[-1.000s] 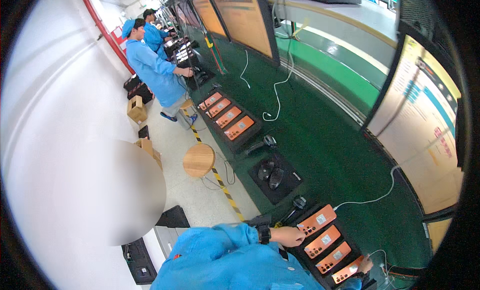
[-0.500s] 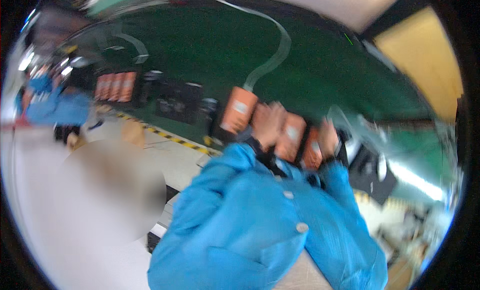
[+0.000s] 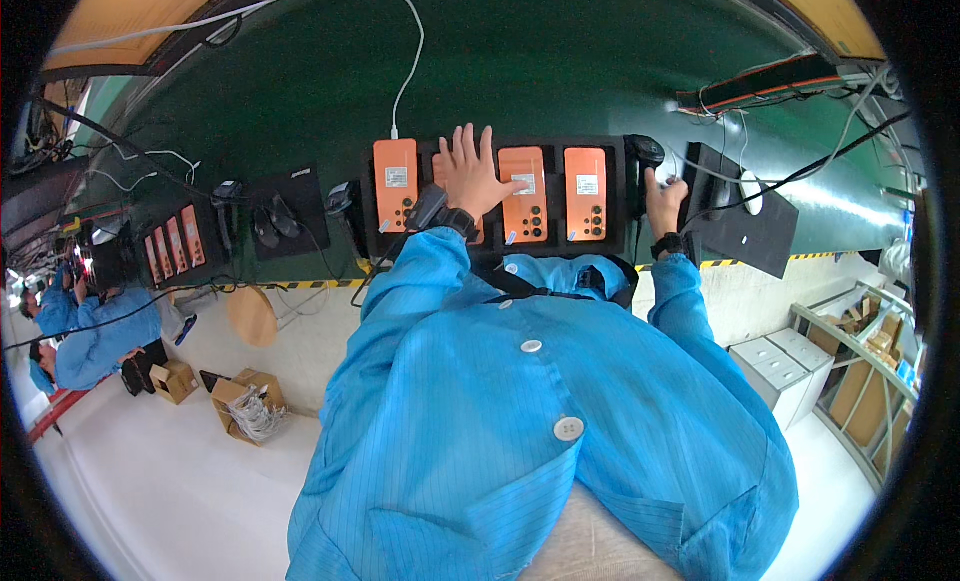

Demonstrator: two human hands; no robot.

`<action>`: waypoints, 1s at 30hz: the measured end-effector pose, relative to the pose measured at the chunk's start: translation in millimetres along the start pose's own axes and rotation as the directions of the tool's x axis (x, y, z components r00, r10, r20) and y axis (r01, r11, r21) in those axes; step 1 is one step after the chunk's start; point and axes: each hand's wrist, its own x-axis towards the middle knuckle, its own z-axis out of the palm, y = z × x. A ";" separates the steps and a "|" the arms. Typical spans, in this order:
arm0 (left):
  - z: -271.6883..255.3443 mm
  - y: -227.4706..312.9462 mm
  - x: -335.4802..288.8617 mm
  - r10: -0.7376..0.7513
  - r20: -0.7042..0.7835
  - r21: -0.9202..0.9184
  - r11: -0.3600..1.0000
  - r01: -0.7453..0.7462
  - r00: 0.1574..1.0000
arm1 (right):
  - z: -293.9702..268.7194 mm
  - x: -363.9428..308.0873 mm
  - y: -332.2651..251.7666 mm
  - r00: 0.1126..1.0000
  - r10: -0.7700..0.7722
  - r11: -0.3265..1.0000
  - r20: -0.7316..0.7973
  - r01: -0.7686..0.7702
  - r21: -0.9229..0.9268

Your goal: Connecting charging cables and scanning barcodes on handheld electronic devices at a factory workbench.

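My left hand [image 3: 472,186] is open with fingers spread. It lies over an orange phone [image 3: 438,168], mostly hidden under it, and its thumb reaches onto the labelled orange phone [image 3: 521,206] to the right. The phones lie back up in a black tray [image 3: 553,181], among them a far-left orange phone [image 3: 395,196] with a white cable plugged into its top end and a far-right orange phone [image 3: 585,171]. Right of the tray, my right hand [image 3: 665,199] is beside a black handheld scanner [image 3: 645,151]. Its thumb is apart from the half-curled fingers, and nothing shows in it.
Another black scanner [image 3: 345,206] stands left of the tray. Farther left are a dark mat [image 3: 285,196] and more orange phones [image 3: 172,246]. A white mouse [image 3: 752,201] sits on a black mat [image 3: 770,231] at right. Co-workers in blue [image 3: 105,326] are at far left.
The view has swung and sharpened from a blurred frame. My left hand's fingers now show spread over the phones; my right hand now shows beside the scanner, right of the tray.
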 end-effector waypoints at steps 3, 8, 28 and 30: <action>-6.8 1.5 9.2 0.015 -0.004 0.025 1.000 -0.015 1.000 | 9.0 3.4 3.0 0.974 0.098 0.974 0.204 -0.136 0.183; -11.2 -7.0 11.8 -0.035 0.080 0.050 0.998 0.031 0.996 | -2.4 6.5 -34.4 0.912 0.240 0.883 0.331 -0.347 0.317; -3.2 -2.7 6.0 0.039 -0.109 0.131 0.991 -0.025 0.993 | -56.6 -71.2 -164.3 0.525 -0.016 0.717 0.851 -0.587 0.376; -4.2 -8.4 3.7 0.022 -0.072 0.138 0.990 -0.012 0.997 | -66.4 -61.8 -163.5 0.502 -0.008 0.630 0.865 -0.669 0.394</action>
